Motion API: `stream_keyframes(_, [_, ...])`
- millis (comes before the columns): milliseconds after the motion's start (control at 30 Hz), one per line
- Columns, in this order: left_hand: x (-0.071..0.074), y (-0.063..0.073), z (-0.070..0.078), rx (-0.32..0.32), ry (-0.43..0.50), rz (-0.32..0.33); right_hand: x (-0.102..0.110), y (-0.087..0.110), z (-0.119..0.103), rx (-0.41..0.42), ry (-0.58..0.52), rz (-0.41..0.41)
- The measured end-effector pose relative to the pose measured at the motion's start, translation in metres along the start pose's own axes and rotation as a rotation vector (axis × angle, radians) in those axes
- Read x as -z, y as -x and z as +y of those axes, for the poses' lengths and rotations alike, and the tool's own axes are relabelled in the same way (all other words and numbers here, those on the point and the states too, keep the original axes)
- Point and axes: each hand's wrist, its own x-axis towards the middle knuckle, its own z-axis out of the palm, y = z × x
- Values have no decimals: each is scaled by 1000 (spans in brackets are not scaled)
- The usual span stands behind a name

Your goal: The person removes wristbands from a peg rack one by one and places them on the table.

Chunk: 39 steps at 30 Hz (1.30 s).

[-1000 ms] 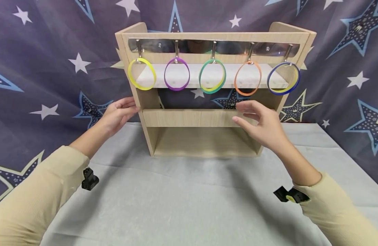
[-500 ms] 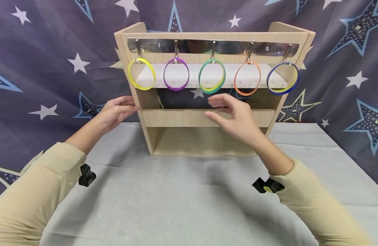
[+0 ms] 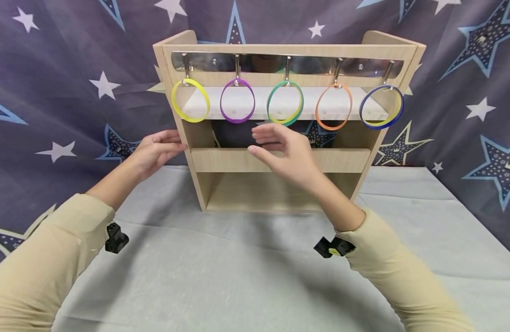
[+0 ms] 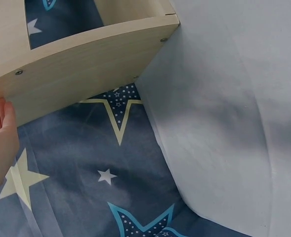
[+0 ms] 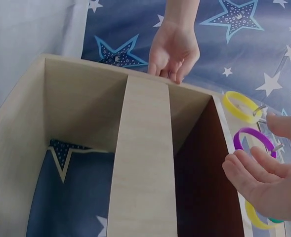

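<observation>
A pale wooden shelf unit (image 3: 238,160) stands on the cloth-covered table. My left hand (image 3: 157,154) rests its fingertips on the unit's left side panel, as the left wrist view (image 4: 2,133) also shows. My right hand (image 3: 286,154) hovers in front of the middle crossbar, fingers extended and thumb apart, holding nothing. Thin ring-shaped bands hang singly from metal hooks: yellow (image 3: 190,120), purple (image 3: 237,121), green (image 3: 269,101) with a yellow inside, orange (image 3: 331,127), and blue (image 3: 381,125) with a yellow inside. The right hand is just below the purple and green bands and hides a little of the green one.
A shiny metal hook rail (image 3: 226,64) runs along the unit's upper front. Behind the hanging bands lies a white shelf (image 3: 259,110). The grey-white cloth (image 3: 197,267) spreads in front of the unit, and a dark star-patterned curtain (image 3: 72,46) hangs behind it.
My right hand has moved left along the front of the unit, from below the orange band to below the purple and green ones. The left hand stays at the side panel.
</observation>
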Motion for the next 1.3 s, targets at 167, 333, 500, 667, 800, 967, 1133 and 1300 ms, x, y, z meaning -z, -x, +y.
stream_keyframes(167, [0, 0, 0, 5, -16, 6, -8, -5, -6, -6, -17, -2])
stream_keyframes(333, [0, -1, -1, 6, -24, 12, -19, -12, -11, -7, -76, -6])
stream_keyframes(500, [1, -1, -2, -6, -7, 8, -30, -21, -14, -6, -131, -6])
stream_keyframes(667, [0, 0, -4, -24, 30, 9, -40, -28, -19, -25, -173, -15])
stream_keyframes(800, [-1, 1, -6, -31, 34, 14, -47, -32, -23, -39, -203, -7])
stream_keyframes(967, [-3, 1, -7, -53, 37, 19, -56, -38, -22, -59, -224, 48])
stream_keyframes(1133, [-4, 1, -8, -53, 29, 31, -69, -42, -18, -74, -286, 148])
stream_keyframes(1300, [-5, 2, -8, -55, 27, 28, -80, -46, -18, -117, -333, 229])
